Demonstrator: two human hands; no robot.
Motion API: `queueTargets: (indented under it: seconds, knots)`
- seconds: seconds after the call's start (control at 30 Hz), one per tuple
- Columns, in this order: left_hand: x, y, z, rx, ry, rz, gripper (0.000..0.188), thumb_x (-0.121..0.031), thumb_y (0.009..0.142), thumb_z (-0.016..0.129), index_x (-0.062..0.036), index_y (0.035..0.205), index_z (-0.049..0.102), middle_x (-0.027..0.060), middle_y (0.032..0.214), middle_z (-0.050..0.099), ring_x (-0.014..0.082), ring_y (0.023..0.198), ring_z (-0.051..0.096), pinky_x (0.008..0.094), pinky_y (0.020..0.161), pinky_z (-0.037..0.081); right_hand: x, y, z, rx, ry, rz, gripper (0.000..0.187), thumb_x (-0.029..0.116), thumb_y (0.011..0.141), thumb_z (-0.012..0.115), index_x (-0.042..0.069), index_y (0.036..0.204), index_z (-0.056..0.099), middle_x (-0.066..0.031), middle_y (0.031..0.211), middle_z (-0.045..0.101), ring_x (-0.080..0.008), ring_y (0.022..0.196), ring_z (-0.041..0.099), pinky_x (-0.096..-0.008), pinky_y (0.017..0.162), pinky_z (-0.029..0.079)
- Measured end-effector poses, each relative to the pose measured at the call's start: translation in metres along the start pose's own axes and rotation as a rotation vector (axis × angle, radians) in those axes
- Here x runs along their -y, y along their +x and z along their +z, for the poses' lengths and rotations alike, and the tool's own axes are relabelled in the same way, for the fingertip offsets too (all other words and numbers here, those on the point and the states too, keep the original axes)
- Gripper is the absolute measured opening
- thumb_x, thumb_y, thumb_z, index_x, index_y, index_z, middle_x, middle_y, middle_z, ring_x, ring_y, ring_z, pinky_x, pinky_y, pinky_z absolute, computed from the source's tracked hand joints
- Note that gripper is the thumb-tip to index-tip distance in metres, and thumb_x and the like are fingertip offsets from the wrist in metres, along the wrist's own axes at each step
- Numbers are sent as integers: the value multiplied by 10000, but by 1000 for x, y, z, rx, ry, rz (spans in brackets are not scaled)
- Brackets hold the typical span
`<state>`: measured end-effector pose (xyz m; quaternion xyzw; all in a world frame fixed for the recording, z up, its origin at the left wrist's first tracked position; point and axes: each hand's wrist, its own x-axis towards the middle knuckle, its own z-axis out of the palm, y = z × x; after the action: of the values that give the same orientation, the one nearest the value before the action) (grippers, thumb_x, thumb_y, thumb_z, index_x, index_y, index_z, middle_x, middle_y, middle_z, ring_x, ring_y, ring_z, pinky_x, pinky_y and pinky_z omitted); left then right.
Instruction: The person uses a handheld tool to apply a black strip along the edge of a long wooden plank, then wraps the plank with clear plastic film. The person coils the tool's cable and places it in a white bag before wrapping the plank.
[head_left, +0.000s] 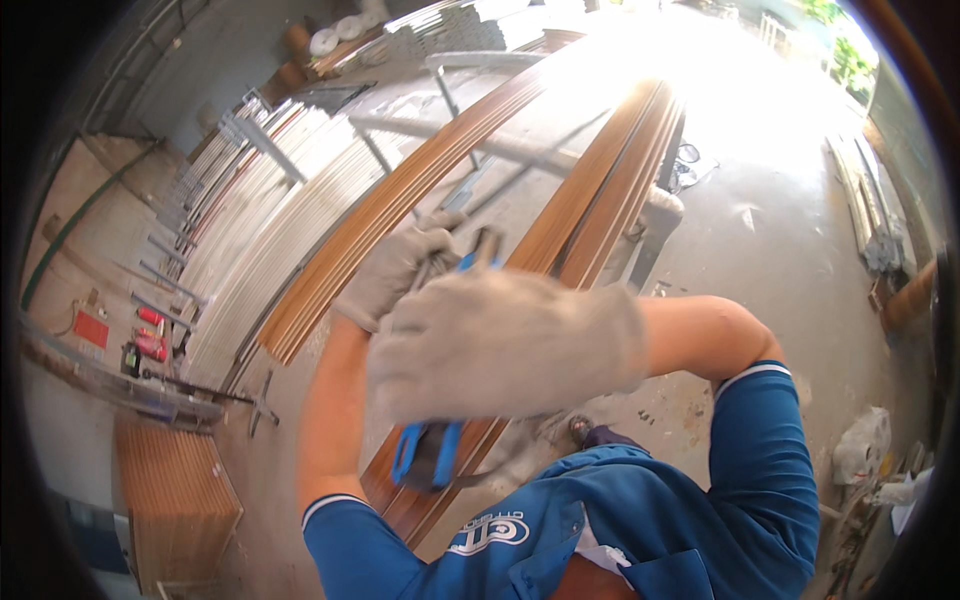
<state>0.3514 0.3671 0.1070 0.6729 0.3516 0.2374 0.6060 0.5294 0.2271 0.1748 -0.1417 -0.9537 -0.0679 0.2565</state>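
Note:
My right hand (500, 345), in a grey work glove, reaches across to the left and is blurred. Its fingers curl over a blue-and-black hand tool (430, 455), whose parts show above and below the glove. Close beyond it is my left hand (395, 270), gloved as well, with its fingers closed on something the right hand mostly hides. A grey band-like curve shows beside the tool's lower end. Under my hands run long brown wood-look profiles (590, 200). Another grooved brown bundle (400, 210) extends alongside to the left.
Metal rack bars (400, 125) stand beneath and between the brown lengths. Stacked white profiles (290, 210) fill the left. Red bottles (150, 335) lie farther left, above brown stacked panels (180, 500). A plastic bag (862, 445) and long pieces (860, 200) line the right wall.

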Motion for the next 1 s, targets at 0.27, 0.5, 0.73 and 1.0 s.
queueTargets:
  seconds: [0.27, 0.5, 0.73, 1.0]
  knots:
    - [29, -314, -117, -441, 1186, 352, 128, -105, 885, 696, 20, 903, 672, 121, 1156, 697, 169, 864, 632, 291, 740, 483, 44, -35, 13, -183, 54, 872, 444, -83, 819, 699, 63, 1237, 664, -73, 1072, 704, -135, 864, 650, -288, 762, 556]
    - [87, -534, -82, -931, 1092, -45, 221, -158, 801, 814, 4, 834, 666, 125, 1011, 693, 245, 882, 643, 336, 754, 489, 96, -38, 85, -96, 179, 900, 338, 87, 830, 751, 55, 1161, 693, -148, 1045, 712, -264, 907, 707, -357, 825, 543]
    - [191, -573, -34, -822, 594, -239, 130, -101, 831, 768, -7, 872, 689, 123, 1052, 676, 219, 931, 639, 347, 757, 493, 134, 7, 144, 125, 329, 772, 431, 124, 782, 767, 135, 1207, 697, -119, 1161, 691, -315, 982, 711, -406, 856, 569]
    - [190, -544, -26, -552, 281, -456, 509, -263, 868, 762, -21, 1290, 613, 149, 1204, 644, 219, 955, 608, 347, 811, 521, 133, 8, 160, 221, 147, 693, 288, 192, 860, 704, 167, 1145, 672, -75, 1030, 655, -279, 902, 711, -413, 760, 588]
